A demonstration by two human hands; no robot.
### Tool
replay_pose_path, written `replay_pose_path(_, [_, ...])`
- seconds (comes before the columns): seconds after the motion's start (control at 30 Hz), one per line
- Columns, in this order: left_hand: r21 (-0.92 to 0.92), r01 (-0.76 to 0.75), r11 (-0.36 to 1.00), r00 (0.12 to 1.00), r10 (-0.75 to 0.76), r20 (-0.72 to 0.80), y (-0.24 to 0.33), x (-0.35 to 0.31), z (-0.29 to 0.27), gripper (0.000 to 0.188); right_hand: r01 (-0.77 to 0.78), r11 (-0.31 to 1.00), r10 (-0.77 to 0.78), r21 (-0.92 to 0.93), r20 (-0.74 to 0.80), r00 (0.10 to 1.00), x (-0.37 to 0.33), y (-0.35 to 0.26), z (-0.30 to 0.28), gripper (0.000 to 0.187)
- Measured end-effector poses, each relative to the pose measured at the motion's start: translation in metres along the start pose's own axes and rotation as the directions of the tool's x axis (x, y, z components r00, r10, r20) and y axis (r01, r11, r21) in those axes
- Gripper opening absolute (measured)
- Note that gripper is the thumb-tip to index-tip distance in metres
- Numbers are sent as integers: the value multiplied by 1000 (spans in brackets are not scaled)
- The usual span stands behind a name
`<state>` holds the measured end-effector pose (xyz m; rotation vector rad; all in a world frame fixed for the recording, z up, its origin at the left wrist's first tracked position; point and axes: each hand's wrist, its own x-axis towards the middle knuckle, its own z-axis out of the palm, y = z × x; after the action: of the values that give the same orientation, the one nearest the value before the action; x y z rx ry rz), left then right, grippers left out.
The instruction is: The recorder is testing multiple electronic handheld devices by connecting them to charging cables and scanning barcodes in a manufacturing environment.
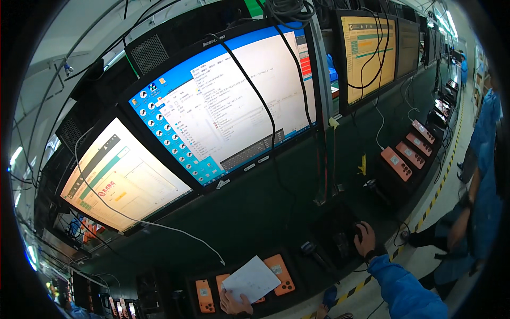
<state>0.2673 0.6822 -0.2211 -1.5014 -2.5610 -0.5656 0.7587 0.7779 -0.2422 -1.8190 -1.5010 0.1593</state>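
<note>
My left hand [236, 304], low in the view, grips the near edge of a white sheet of paper [251, 280]. The sheet lies over part of a row of orange phones; one phone [204, 296] shows to its left and another [280, 272] sticks out on its right. Between them a third phone is mostly covered. To the right, my right hand [365, 239] curls over a dark computer mouse [357, 229], which my fingers partly hide. A dark handheld scanner [314, 252] lies between my two hands.
A large monitor [228, 106] with open text windows stands ahead, a smaller lit screen [122, 175] to its left. Cables hang across both. More orange phones [396, 164] line the bench at right. A person in blue [481, 175] stands in the aisle beyond.
</note>
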Motion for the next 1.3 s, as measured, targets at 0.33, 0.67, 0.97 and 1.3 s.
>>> replay_pose_path(0.33, [-2,-11,1000,1000,11,-6,-8,-1,8,63,15,999,-15,-35,-4,1000,0,-1,0,41])
replay_pose_path(0.67, [28,9,1000,1000,-9,14,-7,-1,7,60,27,999,-27,-24,-25,999,0,2,1,41])
replay_pose_path(0.97, [8,-11,1000,999,11,51,-2,2,-1,56,20,1000,-21,-21,-16,1000,1,-1,-2,37])
replay_pose_path(1.3, [4,-44,999,999,44,-14,-2,-1,2,59,39,999,-40,-36,-28,999,0,6,3,37])
